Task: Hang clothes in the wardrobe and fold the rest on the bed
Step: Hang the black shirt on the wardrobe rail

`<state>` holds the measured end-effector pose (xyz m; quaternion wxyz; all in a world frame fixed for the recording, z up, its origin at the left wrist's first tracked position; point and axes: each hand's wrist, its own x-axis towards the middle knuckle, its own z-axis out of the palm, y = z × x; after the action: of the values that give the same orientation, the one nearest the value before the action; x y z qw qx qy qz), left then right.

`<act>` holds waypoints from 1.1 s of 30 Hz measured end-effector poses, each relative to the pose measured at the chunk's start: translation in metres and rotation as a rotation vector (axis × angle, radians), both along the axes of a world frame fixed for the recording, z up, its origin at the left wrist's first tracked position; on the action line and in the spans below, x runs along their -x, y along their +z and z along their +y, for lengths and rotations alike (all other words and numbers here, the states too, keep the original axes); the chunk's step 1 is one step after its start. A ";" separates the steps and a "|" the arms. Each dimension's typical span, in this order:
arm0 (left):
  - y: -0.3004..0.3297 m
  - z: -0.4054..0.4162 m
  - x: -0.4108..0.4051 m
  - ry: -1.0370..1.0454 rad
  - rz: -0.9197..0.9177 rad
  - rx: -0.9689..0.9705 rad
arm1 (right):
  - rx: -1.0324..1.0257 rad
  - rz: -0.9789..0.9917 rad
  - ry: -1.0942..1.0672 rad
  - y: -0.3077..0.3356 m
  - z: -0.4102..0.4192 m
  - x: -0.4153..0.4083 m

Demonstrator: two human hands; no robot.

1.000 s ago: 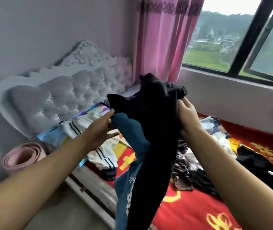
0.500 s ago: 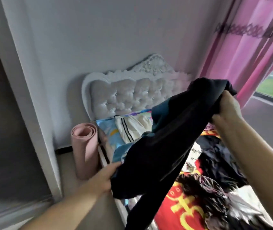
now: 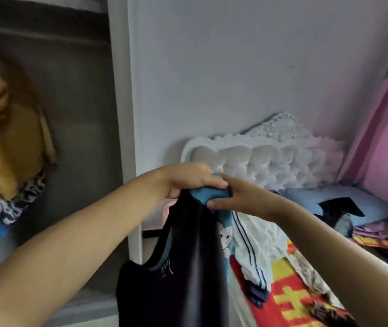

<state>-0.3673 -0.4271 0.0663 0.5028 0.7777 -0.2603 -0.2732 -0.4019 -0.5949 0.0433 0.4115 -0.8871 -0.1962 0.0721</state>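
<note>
Garment: you hold a dark garment [image 3: 188, 267] with teal lining up in front of you, between the wardrobe [image 3: 70, 114] and the bed [image 3: 294, 298]; it hangs down from your hands.
Left hand: your left hand [image 3: 188, 180] grips the bunched teal top edge from above, fingers curled over it.
Right hand: your right hand [image 3: 242, 197] pinches the same edge, touching your left.
Wardrobe: open at left, with a yellow garment [image 3: 4, 142] inside.
Bed: strewn clothes, a white striped top [image 3: 254, 239] nearest the headboard [image 3: 270, 159].

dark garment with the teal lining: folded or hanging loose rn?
Hanging loose. Both hands, left hand and right hand, grip the top of the dark teal-lined garment; it drapes unfolded, off the bed.
</note>
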 end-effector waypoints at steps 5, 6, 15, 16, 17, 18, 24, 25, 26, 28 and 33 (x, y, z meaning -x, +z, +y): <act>-0.021 0.129 -0.019 0.154 0.076 0.266 | -0.242 -0.109 -0.055 -0.015 0.096 -0.046; -0.028 0.156 -0.022 0.161 0.077 0.272 | -0.323 -0.132 -0.074 -0.013 0.115 -0.056; -0.056 0.305 -0.036 0.574 -0.402 0.205 | -0.660 -0.036 0.033 0.020 0.261 -0.108; -0.050 0.316 -0.039 0.612 -0.466 0.207 | -0.599 -0.061 0.070 0.022 0.271 -0.110; -0.043 0.326 -0.042 0.635 -0.540 0.186 | -0.508 -0.072 0.142 0.025 0.279 -0.112; -0.036 0.334 -0.046 0.640 -0.612 0.140 | -0.412 -0.037 0.227 0.026 0.289 -0.112; -0.023 0.352 -0.067 0.581 -0.720 -0.018 | 0.214 -0.212 0.234 0.011 0.364 -0.124; -0.024 0.359 -0.072 0.578 -0.692 0.013 | 0.310 -0.319 0.201 0.012 0.369 -0.132; -0.025 0.367 -0.078 0.551 -0.647 0.050 | 0.375 -0.391 0.184 0.014 0.371 -0.140; -0.030 0.384 -0.093 0.439 -0.549 0.065 | 0.417 -0.451 0.146 0.022 0.374 -0.158; -0.070 0.447 -0.161 0.568 -0.498 -0.291 | 0.329 -0.574 -0.174 0.048 0.373 -0.220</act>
<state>-0.2061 0.0195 -0.0033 0.3643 0.9242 -0.1074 0.0395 -0.1816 -0.2223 0.0911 0.1956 -0.9391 -0.2135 -0.1850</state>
